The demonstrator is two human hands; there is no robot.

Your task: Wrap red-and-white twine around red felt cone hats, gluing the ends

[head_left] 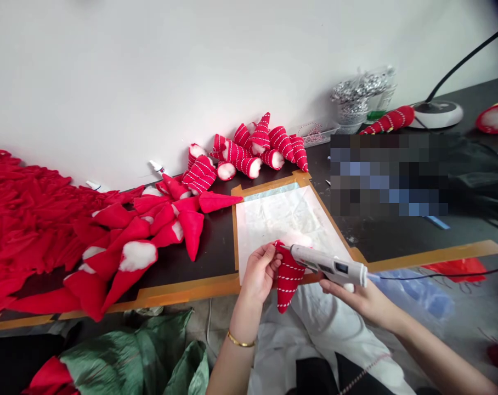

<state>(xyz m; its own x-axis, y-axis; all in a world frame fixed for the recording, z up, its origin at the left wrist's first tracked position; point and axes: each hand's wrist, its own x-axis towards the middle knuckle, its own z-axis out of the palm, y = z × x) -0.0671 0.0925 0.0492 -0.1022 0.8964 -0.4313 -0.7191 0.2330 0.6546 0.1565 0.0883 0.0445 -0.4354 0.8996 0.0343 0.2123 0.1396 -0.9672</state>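
Note:
Pinched in my left hand is a red stuffed cone wound with red-and-white cord, its point hanging down past the table edge. My right hand grips a white glue gun from below. The gun's nozzle points left and meets, or nearly meets, the cone's wide upper end; the exact contact is too small to tell. White stuffing shows just behind that end. Both hands are over the near edge of a white sheet taped to the dark table.
Plain red stuffed cones and a heap of red fabric lie to the left. Several cord-wound cones rest against the wall. Silver tinsel and a lamp base stand at back right. The glue gun's cable runs right.

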